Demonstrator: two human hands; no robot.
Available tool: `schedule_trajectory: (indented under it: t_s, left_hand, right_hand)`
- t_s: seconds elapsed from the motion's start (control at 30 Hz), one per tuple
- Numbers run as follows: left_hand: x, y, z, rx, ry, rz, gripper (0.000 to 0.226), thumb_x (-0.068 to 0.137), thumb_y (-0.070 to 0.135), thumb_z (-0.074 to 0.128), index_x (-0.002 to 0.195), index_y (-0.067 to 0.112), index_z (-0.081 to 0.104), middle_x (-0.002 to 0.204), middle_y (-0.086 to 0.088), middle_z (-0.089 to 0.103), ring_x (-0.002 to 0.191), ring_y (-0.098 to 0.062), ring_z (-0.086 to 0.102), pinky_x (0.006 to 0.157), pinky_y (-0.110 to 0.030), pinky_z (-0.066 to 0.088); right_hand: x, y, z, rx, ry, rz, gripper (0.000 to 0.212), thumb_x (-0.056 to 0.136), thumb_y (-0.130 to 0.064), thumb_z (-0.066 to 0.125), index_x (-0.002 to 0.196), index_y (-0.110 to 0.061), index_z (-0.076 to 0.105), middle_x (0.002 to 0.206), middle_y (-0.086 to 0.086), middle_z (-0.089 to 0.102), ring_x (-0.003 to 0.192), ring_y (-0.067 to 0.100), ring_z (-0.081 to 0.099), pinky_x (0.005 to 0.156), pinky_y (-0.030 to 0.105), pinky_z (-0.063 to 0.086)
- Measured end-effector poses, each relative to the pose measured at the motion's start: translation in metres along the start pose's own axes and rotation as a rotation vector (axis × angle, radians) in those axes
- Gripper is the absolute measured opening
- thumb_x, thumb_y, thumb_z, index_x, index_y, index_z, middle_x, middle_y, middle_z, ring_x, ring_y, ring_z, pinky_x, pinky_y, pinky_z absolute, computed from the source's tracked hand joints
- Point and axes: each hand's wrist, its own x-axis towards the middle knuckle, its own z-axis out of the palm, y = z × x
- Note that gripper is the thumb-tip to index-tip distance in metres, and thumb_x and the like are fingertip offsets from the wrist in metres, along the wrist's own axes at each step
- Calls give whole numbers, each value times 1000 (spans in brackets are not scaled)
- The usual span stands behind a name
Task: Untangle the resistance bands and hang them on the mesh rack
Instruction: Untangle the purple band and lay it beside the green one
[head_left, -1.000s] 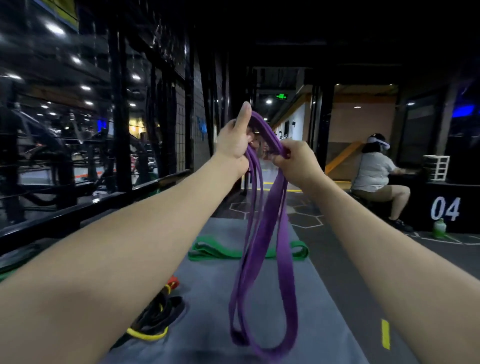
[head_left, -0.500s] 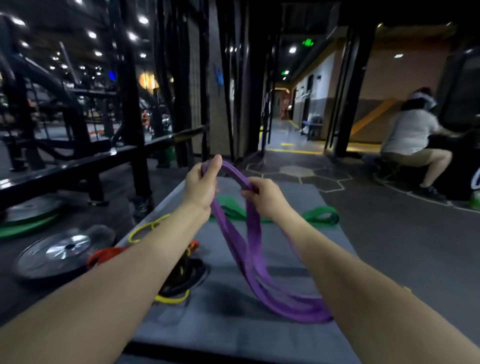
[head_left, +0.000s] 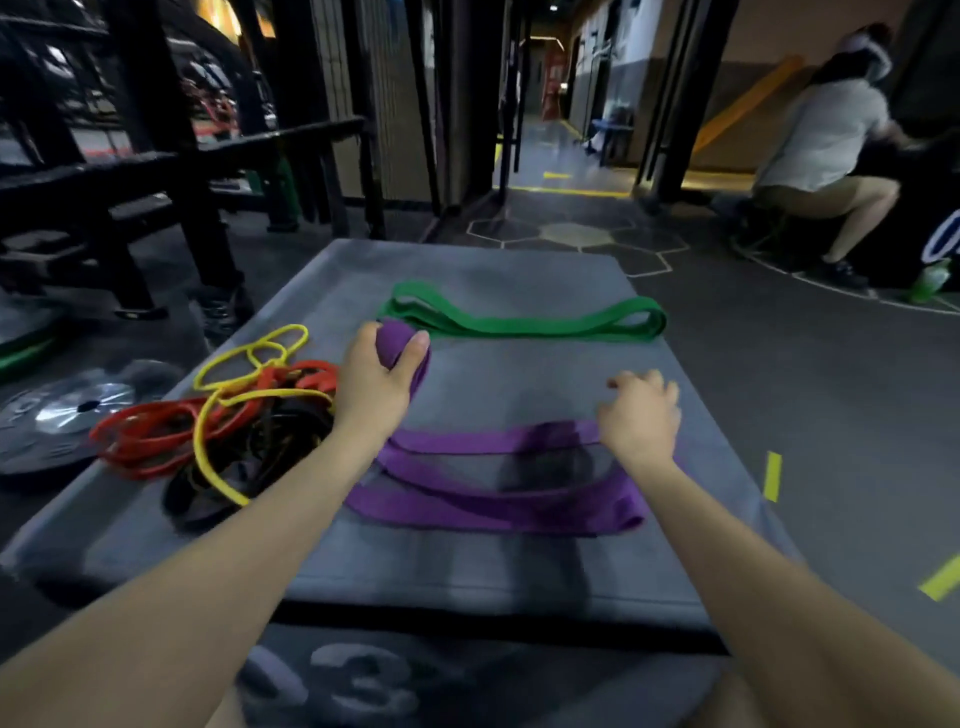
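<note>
A purple band is laid out on a grey mat, its long axis running left to right across the mat, roughly parallel to the mat's near edge. Several flat loops of it are spread side by side, and the folded end at the right points toward the mat's right edge. At the left, the band is led upward and away from the viewer into the left hand, where it is gripped: the fingers and thumb are curled round a bunched end that shows between them. The right hand is placed at the right part of the upper strand, fingers loosely bent and spread; whether the strand is pinched or merely touched cannot be told, since the hand is blurred and the fingertips face away.

A green band is seen folded flat farther back on the mat, its long axis also left to right. To the left of the left forearm a tangle is heaped on the mat: a yellow band, red bands and black bands, crossing over one another. A weight plate lies on the floor beside the mat's left edge.
</note>
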Motion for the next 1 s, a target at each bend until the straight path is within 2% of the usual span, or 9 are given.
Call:
schedule_trajectory:
  t_s: [0.17, 0.33, 0.4, 0.5, 0.6, 0.7, 0.8, 0.9, 1.0]
  left_hand:
    - [-23, 2, 41, 51, -82, 39, 36, 86, 36, 61, 104, 6, 54, 85, -2, 54, 78, -22, 51, 64, -29, 31]
    - [-41, -3, 73, 206, -202, 22, 32, 85, 44, 60, 90, 18, 41, 70, 1, 47, 68, -25, 45, 61, -32, 30]
    - [-42, -3, 81, 225, -226, -6, 35, 84, 45, 59, 93, 15, 43, 76, -4, 52, 73, -29, 50, 63, -35, 35]
    - [-48, -2, 88, 246, -242, 18, 38, 85, 45, 59, 99, 12, 48, 84, -4, 55, 84, -34, 56, 66, -35, 36]
    - [-60, -2, 90, 314, -301, 75, 40, 85, 46, 59, 106, 13, 50, 96, -9, 62, 92, -35, 58, 67, -35, 36]
    - [-67, -4, 89, 392, -353, 173, 39, 85, 47, 57, 106, 15, 50, 102, -7, 62, 94, -34, 59, 66, -35, 36]
    - [-66, -11, 83, 501, -364, 275, 40, 86, 47, 56, 108, 14, 50, 104, -8, 62, 95, -34, 60, 66, -37, 39]
    - [-60, -16, 76, 496, -324, 234, 40, 86, 45, 57, 108, 12, 51, 103, -9, 63, 95, -35, 60, 67, -39, 41]
    - [-57, -19, 73, 479, -314, 200, 42, 85, 46, 58, 112, 14, 52, 108, -8, 63, 99, -34, 60, 69, -38, 41]
  right_hand:
    - [-3, 41, 4, 85, 57, 281, 36, 91, -18, 51, 122, 0, 49, 131, 23, 39, 120, 41, 33, 97, 42, 32]
    - [8, 63, 3, 174, -44, 412, 30, 92, -14, 49, 116, 4, 53, 131, 25, 43, 121, 40, 40, 95, 36, 36]
    - [10, 73, 2, 230, -104, 474, 28, 89, -10, 54, 113, 4, 54, 127, 25, 48, 116, 37, 48, 87, 35, 42]
    - [13, 80, 1, 328, -136, 475, 24, 83, -16, 66, 97, 3, 62, 102, 20, 64, 91, 30, 61, 68, 29, 41]
    - [17, 71, 1, 813, -121, 509, 13, 79, -13, 73, 84, -2, 66, 74, 12, 67, 68, 24, 64, 62, 30, 55]
    - [17, 54, 3, 1402, -270, 634, 8, 84, -8, 65, 77, -5, 62, 53, 5, 65, 48, 16, 60, 55, 28, 54]
    - [15, 42, 6, 1641, -443, 702, 20, 92, -18, 55, 78, -7, 65, 57, 5, 67, 55, 19, 63, 63, 33, 56]
    - [17, 39, 0, 1874, -469, 749, 28, 96, -20, 47, 77, -7, 62, 52, 1, 62, 43, 11, 60, 44, 20, 52]
    - [26, 47, -2, 1987, -410, 766, 31, 98, -17, 38, 77, -6, 58, 46, -4, 50, 34, 7, 44, 39, 15, 39]
